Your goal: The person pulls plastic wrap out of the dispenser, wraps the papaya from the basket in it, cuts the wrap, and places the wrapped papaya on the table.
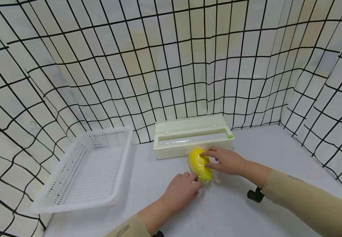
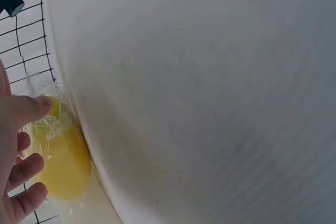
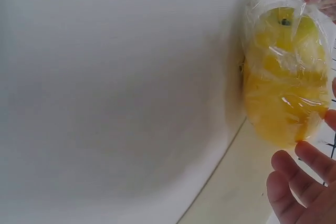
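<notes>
both hands (image 1: pixel 180 191) (image 1: pixel 227 161) touch film-wrapped yellow fruit (image 1: pixel 200 164); sleeve print unreadable.

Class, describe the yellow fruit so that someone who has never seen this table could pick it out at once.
Find the long cream dispenser box at the back of the white table. Directly in front of it lies the yellow fruit, between the left hand and right hand. It is the only bright yellow thing, wrapped in clear film.

Glossy, crinkled clear film (image 3: pixel 294 51) wraps the lemon (image 1: pixel 199 163) – matt plastic basket (image 1: pixel 82 171)
</notes>
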Motion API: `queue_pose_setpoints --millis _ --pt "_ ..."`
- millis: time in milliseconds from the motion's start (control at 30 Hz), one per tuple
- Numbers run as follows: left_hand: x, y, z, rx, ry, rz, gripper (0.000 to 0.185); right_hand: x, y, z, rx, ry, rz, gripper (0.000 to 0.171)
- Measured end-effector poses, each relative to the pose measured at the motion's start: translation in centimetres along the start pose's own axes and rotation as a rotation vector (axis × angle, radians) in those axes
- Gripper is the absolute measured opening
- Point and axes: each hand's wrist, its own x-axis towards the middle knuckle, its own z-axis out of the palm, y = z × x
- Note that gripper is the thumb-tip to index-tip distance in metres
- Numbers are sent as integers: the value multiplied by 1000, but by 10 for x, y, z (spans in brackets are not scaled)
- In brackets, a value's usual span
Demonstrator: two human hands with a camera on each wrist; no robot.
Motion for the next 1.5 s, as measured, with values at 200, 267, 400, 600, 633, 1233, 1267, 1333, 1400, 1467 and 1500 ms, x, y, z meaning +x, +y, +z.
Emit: queue_pose_setpoints --millis 200,267,400,600,633,1233,1267,1333,1400,1467,1500 --pt "7 -5 2 135 -18 47 25 8 -3 -1 21 -16 4 48" --pt "9 -7 3 174 -22 69 24 9 -4 -2 36 -17 7 47" --pt "12 -11 3 108 -46 70 23 11 -6 -4 84 -28 22 46" --pt "8 -10 -4 -175 -32 5 36 13 -7 -6 111 -52 50 45" --pt "7 -9 -5 -215 -32 -7 39 13 -7 -6 109 -54 57 45" --pt "-9 -20 -11 -157 7 -24 50 -13 2 -6 -69 27 -69 39" --pt "-9 -21 -11 -98 21 25 49 -17 4 -7 -103 32 -125 38" --pt "-6 -23 -11 12 24 108 47 -25 10 -8 -195 26 -249 39" --pt "-4 -24 -11 102 13 177 44 -32 15 -8 -303 3 -373 42" --pt "0 -24 -11 167 0 232 41 -36 18 -6 -410 -21 -483 45" --pt "1 -24 -10 191 -6 254 41 -37 20 -4 -463 -30 -528 45"
